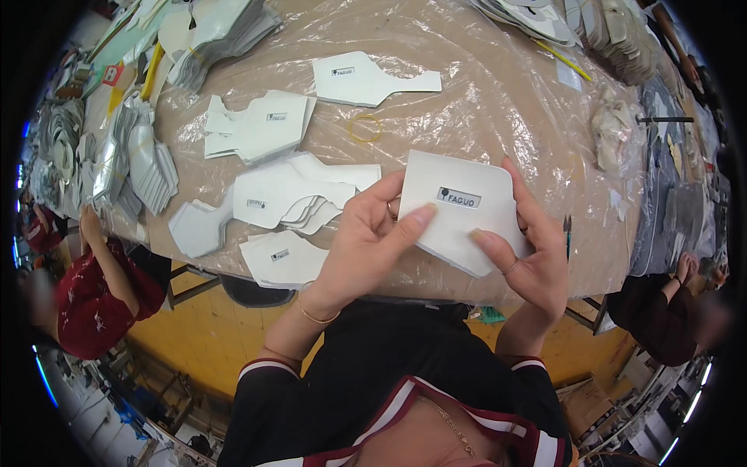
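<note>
My left hand (372,232) and my right hand (537,253) grip a flat off-white cut piece (459,173) between them, thumbs on top and fingers behind. It looks like a stack of thin sheets with a small dark-printed label near its middle. To the left, more off-white pieces lie on the plastic-covered table: a stack with a narrow tail (358,82), a notched stack (264,128), a large curved stack (280,187) and a smaller one (280,261) close to my left wrist. A yellow rubber band (365,128) lies beyond my hands.
Piles of cut pieces (222,35) stand at the far left, grey ones (622,39) at the far right. A yellow pencil-like stick (562,61) and a clear plastic bag (617,132) lie on the right. People sit at the left (97,300) and right (661,315) table edges.
</note>
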Demonstrator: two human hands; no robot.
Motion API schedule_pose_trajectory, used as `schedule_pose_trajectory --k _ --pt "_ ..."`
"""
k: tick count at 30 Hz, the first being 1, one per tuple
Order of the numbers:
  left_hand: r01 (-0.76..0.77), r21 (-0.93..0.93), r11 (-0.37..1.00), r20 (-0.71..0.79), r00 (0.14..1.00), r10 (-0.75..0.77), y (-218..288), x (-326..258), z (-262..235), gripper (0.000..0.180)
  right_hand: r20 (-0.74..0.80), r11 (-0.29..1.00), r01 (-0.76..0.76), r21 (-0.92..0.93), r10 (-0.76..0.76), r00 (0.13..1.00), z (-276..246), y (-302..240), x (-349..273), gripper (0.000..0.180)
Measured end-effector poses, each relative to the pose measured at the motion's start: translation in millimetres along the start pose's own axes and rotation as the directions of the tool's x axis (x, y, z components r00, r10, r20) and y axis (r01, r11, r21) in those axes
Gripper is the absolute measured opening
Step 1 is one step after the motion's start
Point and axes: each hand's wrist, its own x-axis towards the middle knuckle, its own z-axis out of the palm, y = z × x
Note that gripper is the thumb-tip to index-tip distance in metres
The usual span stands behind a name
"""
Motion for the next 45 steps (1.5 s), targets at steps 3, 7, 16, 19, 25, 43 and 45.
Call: schedule_pose_trajectory --k 3,7,16,19,25,43,45 --pt "-0.007 -0.006 1.0 -0.019 1.0 0.007 -1.8 1.0 4.6 0.037 -0.118 0.992 0.121 -0.028 -0.123 0.985 7.8 5.3 1.3 0.074" --pt "0.025 0.01 1.0 -0.028 0.999 -0.025 -5.0 3.5 5.5 0.037 -0.126 0.992 0.112 -0.052 -0.118 0.985 10.1 8.1 -2.2 0.074" --pt "0.06 -0.031 0.998 -0.062 0.996 -0.062 -11.6 3.7 6.3 0.035 -0.144 0.997 0.071 -0.021 -0.074 0.987 13.1 9.1 -6.7 0.073" --pt "0.077 -0.027 0.997 -0.073 0.994 -0.079 -13.7 4.0 5.0 0.034 -0.146 0.998 0.054 -0.029 -0.058 0.988 14.6 10.5 -7.1 0.073" --pt "0.084 -0.005 0.996 -0.097 0.992 -0.084 -18.5 4.8 5.1 0.038 -0.131 1.0 0.003 -0.024 -0.006 0.991 15.6 12.9 -7.5 0.073" --pt "-0.39 0.92 0.041 0.369 0.897 0.241 -119.5 7.5 -13.9 0.057 -0.274 0.858 -0.178 -0.482 0.046 0.961 18.1 100.5 1.7 0.033" --pt "-0.429 0.903 0.003 0.424 0.895 0.141 -131.9 -1.5 -14.4 0.058 -0.225 0.861 -0.029 -0.508 -0.1 0.969 10.5 111.7 1.6 0.032"
